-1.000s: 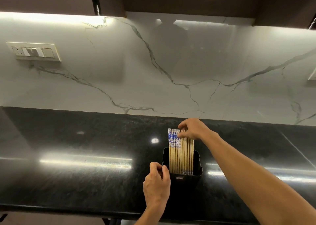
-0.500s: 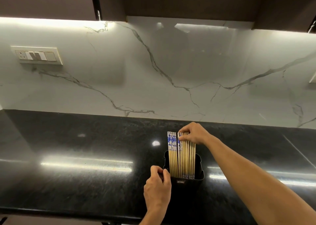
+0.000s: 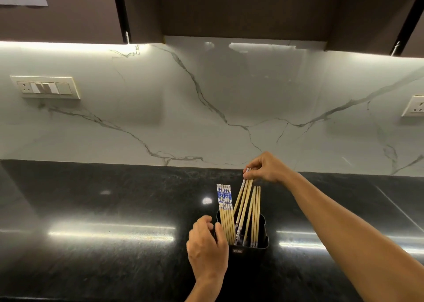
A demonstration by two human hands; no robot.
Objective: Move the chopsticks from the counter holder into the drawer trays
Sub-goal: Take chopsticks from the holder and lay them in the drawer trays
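A black holder (image 3: 261, 247) stands on the dark counter near its front edge, filled with several wooden chopsticks (image 3: 226, 212) that have blue-and-white patterned ends. My left hand (image 3: 206, 249) grips the holder's left side. My right hand (image 3: 266, 167) pinches the tops of a few chopsticks (image 3: 243, 200) from the middle of the bunch; they lean to the right and stand higher than the others, their lower ends still inside the holder. Another group (image 3: 255, 214) stays upright at the right. No drawer or tray is in view.
The glossy black counter (image 3: 110, 210) runs left and right, backed by a white marble wall (image 3: 206, 109). A switch plate (image 3: 46, 87) sits on the wall at left, a socket (image 3: 414, 106) at right. Dark cabinets (image 3: 241, 8) hang overhead.
My right hand has separated a few chopsticks from the bunch, lifting and tilting them to the right. My left hand stays on the holder. The camera has tilted up slightly.
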